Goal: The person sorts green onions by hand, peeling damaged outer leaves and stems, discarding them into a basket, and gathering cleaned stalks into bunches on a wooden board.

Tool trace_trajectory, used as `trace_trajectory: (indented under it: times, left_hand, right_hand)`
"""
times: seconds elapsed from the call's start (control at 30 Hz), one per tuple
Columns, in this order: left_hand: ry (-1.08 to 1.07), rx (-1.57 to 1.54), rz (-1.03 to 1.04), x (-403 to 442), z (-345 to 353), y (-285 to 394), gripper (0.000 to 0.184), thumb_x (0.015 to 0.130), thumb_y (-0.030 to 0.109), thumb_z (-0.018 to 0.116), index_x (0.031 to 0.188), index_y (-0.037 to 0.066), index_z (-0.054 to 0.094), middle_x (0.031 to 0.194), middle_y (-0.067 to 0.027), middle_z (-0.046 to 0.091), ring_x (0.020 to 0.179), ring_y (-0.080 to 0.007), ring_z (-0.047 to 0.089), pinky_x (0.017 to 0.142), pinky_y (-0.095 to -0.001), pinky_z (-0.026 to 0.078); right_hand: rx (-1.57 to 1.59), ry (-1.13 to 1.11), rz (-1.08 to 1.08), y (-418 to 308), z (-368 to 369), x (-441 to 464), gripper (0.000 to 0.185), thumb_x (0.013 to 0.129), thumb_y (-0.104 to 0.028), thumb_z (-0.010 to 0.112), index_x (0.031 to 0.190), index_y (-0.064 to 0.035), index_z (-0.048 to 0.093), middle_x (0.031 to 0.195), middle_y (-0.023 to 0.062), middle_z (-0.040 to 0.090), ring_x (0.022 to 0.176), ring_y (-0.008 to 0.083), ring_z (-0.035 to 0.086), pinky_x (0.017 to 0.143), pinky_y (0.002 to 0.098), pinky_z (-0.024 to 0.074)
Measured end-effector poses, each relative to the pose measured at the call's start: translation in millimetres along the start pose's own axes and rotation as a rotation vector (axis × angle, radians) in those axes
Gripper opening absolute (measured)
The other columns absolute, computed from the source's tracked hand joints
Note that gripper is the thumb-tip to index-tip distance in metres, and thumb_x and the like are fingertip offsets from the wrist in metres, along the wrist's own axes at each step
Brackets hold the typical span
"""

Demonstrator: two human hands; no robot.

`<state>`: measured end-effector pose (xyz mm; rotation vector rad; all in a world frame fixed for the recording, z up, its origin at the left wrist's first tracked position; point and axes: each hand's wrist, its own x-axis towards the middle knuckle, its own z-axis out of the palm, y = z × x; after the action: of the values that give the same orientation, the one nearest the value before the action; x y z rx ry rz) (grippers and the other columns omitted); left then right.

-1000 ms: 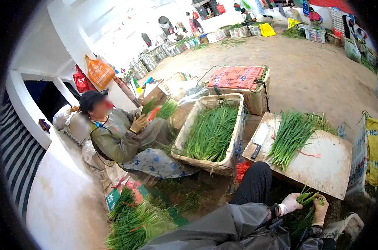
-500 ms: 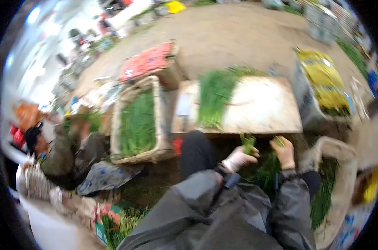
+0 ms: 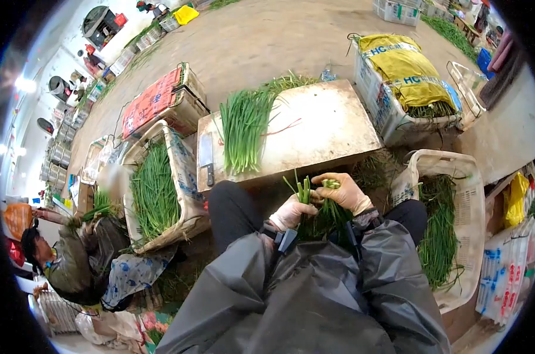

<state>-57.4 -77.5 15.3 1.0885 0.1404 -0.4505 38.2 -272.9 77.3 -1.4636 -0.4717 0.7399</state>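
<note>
Indoors, greens (image 3: 244, 133) on a board (image 3: 320, 121).

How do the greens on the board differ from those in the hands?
The board bunch lies flat; the held greens hang leaves-down. The board bunch is one pile; the held greens are split between left hand and right hand. The board bunch looks larger than the held greens. Both are green.

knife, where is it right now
In the head view, the knife lies on the left end of the board, just left of the green bundle, ahead and left of the left hand.
</note>
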Motion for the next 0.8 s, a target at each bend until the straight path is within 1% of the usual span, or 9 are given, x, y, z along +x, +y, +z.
trace_trajectory:
  times: [0.1,0.2,0.23,0.33,0.4,0.47,0.67,0.73,0.8]
  left_hand:
    - [0.044,0.145,-0.103,-9,30,28,0.059,0.075,0.002,0.075,0.131,-0.001,0.059,0.123,-0.0095,0.066,0.113,-0.0209,0.059,0.102,-0.0367,0.045]
    - [-0.011,0.227,-0.022,8,1,-9,0.064,0.074,0.0,0.076,0.135,-0.001,0.058,0.13,-0.0082,0.064,0.12,-0.0213,0.057,0.109,-0.0351,0.042]
    - [0.003,0.08,0.059,1,10,-2,0.041,0.077,-0.006,0.073,0.116,0.0,0.066,0.111,-0.0059,0.071,0.102,-0.0198,0.065,0.096,-0.0347,0.051]
    - [0.147,-0.063,0.082,-3,19,7,0.034,0.081,-0.001,0.075,0.113,0.001,0.066,0.107,-0.0049,0.07,0.101,-0.0192,0.064,0.094,-0.0335,0.05]
    - [0.158,-0.109,0.136,11,1,-16,0.022,0.084,0.003,0.076,0.105,0.003,0.069,0.096,-0.0046,0.069,0.084,-0.0162,0.065,0.079,-0.0317,0.053]
    - [0.184,-0.127,0.129,13,-2,-17,0.02,0.088,0.009,0.077,0.105,0.003,0.071,0.097,-0.0032,0.07,0.087,-0.0143,0.065,0.083,-0.0317,0.052]
    - [0.336,-0.137,0.152,19,-12,-29,0.021,0.1,0.016,0.066,0.116,0.003,0.064,0.099,-0.0057,0.071,0.087,-0.0151,0.067,0.078,-0.0316,0.055]
    - [0.352,-0.168,0.175,20,-15,-27,0.021,0.101,0.017,0.064,0.117,0.004,0.063,0.095,-0.0067,0.07,0.081,-0.015,0.067,0.074,-0.0311,0.055]
    - [0.388,0.003,0.173,21,-19,-28,0.02,0.103,0.019,0.06,0.115,0.003,0.061,0.084,-0.0053,0.067,0.066,-0.0125,0.062,0.059,-0.0289,0.052]
  right_hand:
    - [-0.243,-0.029,-0.105,22,-1,9,0.041,0.084,-0.027,0.08,0.114,0.0008,0.072,0.098,0.0116,0.076,0.086,0.0146,0.069,0.08,0.0304,0.0556]
    - [-0.235,-0.047,-0.107,20,2,10,0.026,0.085,-0.022,0.075,0.098,-0.0003,0.073,0.087,0.0082,0.074,0.077,0.0155,0.068,0.07,0.0302,0.0531]
    - [-0.257,0.008,-0.11,25,3,13,0.023,0.084,-0.02,0.074,0.096,-0.0003,0.073,0.083,0.008,0.073,0.073,0.0138,0.065,0.068,0.0296,0.0516]
    - [-0.055,0.131,-0.095,25,1,14,0.017,0.084,-0.016,0.072,0.085,0.0009,0.069,0.074,0.0054,0.068,0.066,0.0106,0.059,0.059,0.0296,0.0453]
    - [-0.103,0.159,-0.063,40,-15,19,0.017,0.083,-0.014,0.07,0.079,0.0016,0.065,0.071,0.0042,0.065,0.064,0.0096,0.056,0.056,0.0301,0.0414]
    - [-0.086,0.204,-0.013,17,-9,12,0.019,0.082,-0.013,0.07,0.075,0.0024,0.062,0.069,0.0029,0.063,0.063,0.0091,0.054,0.055,0.0313,0.039]
    - [-0.837,0.673,-0.094,67,-57,25,0.025,0.084,-0.018,0.067,0.087,0.0055,0.059,0.075,0.0205,0.06,0.067,0.0366,0.058,0.064,0.0464,0.0446]
    - [-0.899,0.719,0.035,54,-63,20,0.026,0.088,-0.02,0.067,0.093,0.0052,0.062,0.081,0.0208,0.063,0.074,0.0375,0.063,0.067,0.0484,0.0465]
    - [-0.734,0.84,-0.233,63,-62,22,0.029,0.089,-0.02,0.069,0.104,0.0047,0.064,0.089,0.0169,0.068,0.077,0.0322,0.064,0.07,0.046,0.0485]
